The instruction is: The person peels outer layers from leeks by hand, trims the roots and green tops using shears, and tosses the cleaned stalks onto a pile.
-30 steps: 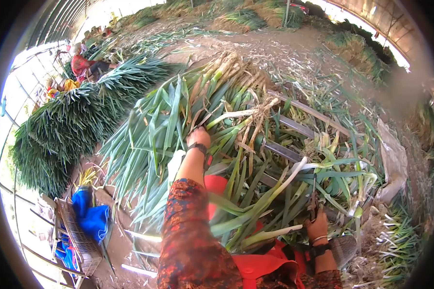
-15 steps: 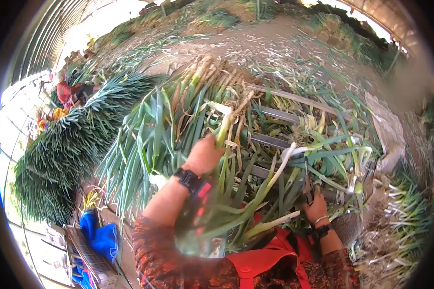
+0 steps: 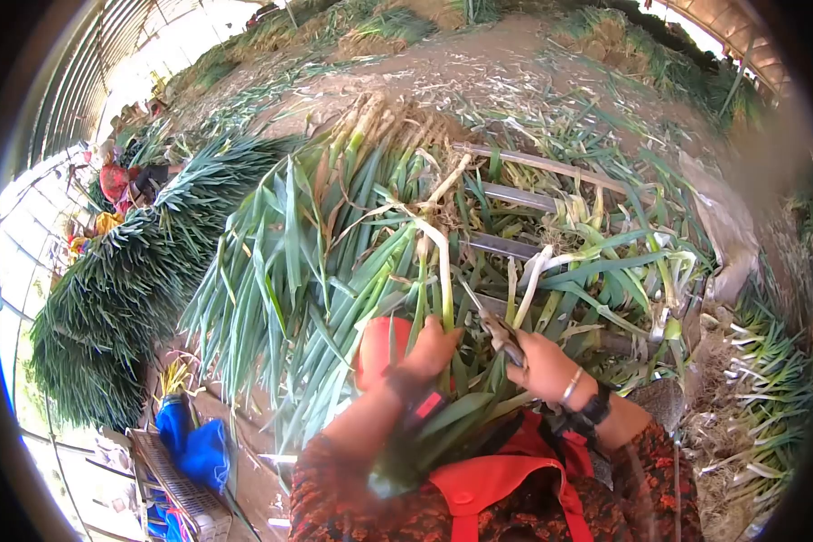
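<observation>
Left hand curled tight round 1 leek: smooth white shank, stringy roots up, beside the leafy pile. Right hand wrapped on a knife, slim blade near the shank, can't tell if touching. Metal bars, wood slat amid scraps; brown dirt floor, ribbed curved wall.

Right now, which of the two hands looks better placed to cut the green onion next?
Likely the right hand: it grips a bladed tool whose tip points up close beside the green onion. The left hand appears occupied gripping that stalk and has no blade.
</observation>
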{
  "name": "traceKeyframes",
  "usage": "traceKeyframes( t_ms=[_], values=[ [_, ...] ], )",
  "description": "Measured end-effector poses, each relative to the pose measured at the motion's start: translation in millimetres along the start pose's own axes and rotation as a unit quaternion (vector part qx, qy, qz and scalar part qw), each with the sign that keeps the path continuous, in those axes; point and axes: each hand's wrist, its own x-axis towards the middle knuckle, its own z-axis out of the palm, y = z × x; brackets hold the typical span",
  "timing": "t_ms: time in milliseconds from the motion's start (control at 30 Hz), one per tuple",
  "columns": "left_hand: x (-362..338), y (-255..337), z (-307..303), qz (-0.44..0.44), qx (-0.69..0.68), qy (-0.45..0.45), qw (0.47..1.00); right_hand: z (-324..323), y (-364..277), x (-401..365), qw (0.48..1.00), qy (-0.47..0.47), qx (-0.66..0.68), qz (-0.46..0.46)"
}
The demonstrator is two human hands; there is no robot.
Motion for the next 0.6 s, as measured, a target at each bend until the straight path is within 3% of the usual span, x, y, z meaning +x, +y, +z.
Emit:
traceKeyframes(
  t_ms=[100, 233, 300, 467, 600],
  values=[
    [1, -1, 1, 0.008, 0.025, 0.014, 1.000, -2, -16, 36, 0.999, -0.038, -0.034, 0.000],
    [1, -5, 2, 0.006, 0.005, 0.000, 1.000, 19, 4, 101, 0.985, 0.023, -0.169, 0.014],
    [-2, 1, -5, -0.007, -0.013, -0.016, 1.000, 17, 5, 119, 0.987, 0.055, -0.144, 0.037],
    [8, -15, 1, -0.001, -0.012, -0.007, 1.000, 3, -14, 64, 0.995, -0.016, -0.102, 0.010],
    [8, -10, 2, -0.005, -0.014, -0.011, 1.000, 13, 5, 78, 0.989, 0.029, -0.144, 0.009]
  ],
)
